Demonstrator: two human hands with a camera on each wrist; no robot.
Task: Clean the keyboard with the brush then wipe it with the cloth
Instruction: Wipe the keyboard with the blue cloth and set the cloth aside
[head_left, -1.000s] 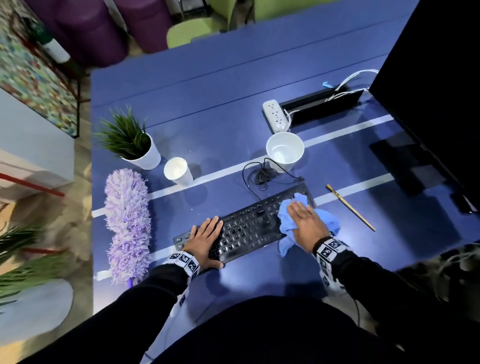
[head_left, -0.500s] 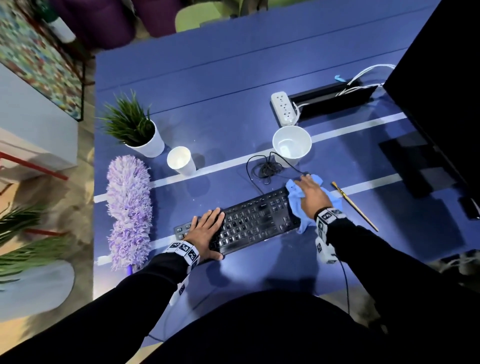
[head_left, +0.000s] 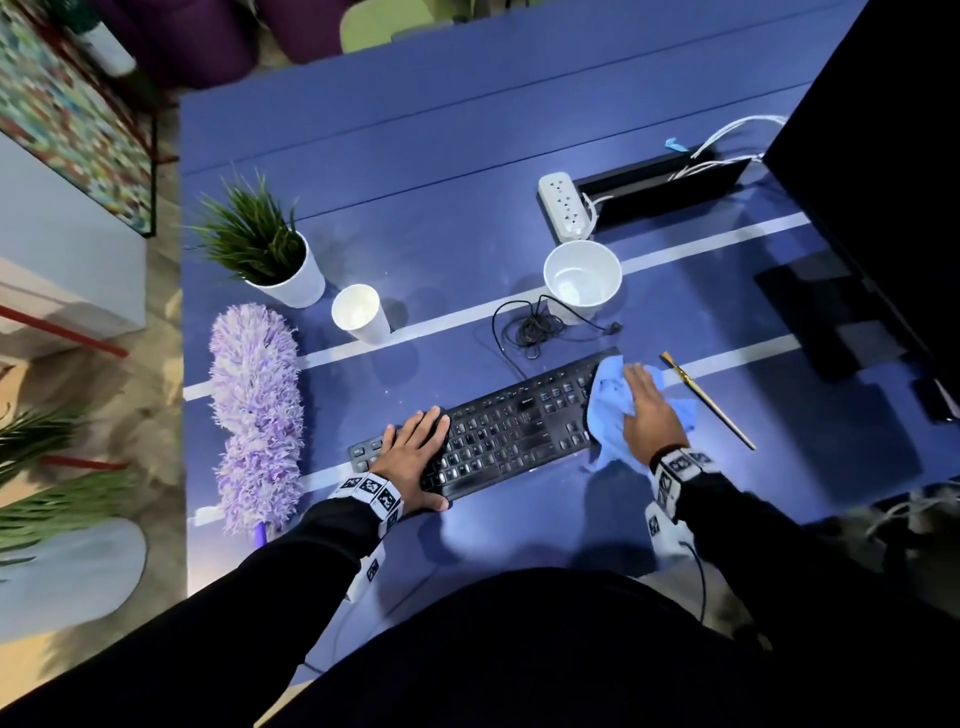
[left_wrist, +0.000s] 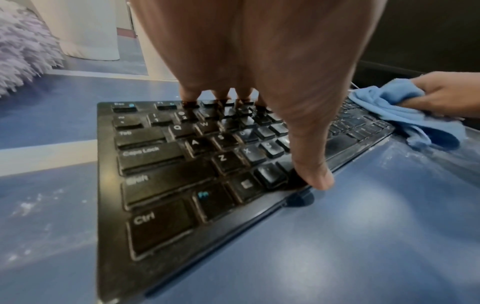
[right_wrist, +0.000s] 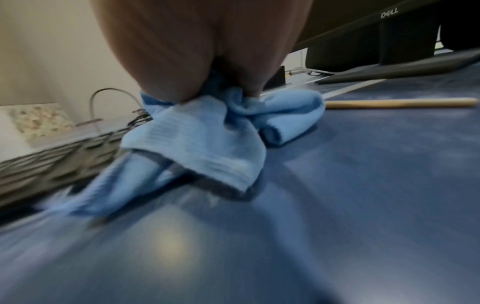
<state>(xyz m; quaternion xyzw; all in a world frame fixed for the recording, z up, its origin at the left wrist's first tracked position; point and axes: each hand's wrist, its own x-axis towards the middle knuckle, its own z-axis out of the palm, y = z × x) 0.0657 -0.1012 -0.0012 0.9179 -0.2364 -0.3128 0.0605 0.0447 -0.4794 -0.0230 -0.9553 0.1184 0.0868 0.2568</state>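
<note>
A black keyboard lies slanted on the blue table. My left hand lies flat on its left end, fingers straight over the keys and thumb at the front edge. At the keyboard's right end my right hand presses down on a crumpled light-blue cloth. In the right wrist view the cloth is bunched between thumb and fingers and hangs onto the table. The wooden-handled brush lies on the table just right of the cloth, in nobody's hand.
A purple duster lies left of the keyboard. Behind it stand a potted plant, a paper cup, a white bowl, a coiled cable and a power strip. A dark monitor fills the right.
My right hand slid the cloth from the keyboard's near right part to its far right corner, then a little back. The left hand stayed flat on the left end.
</note>
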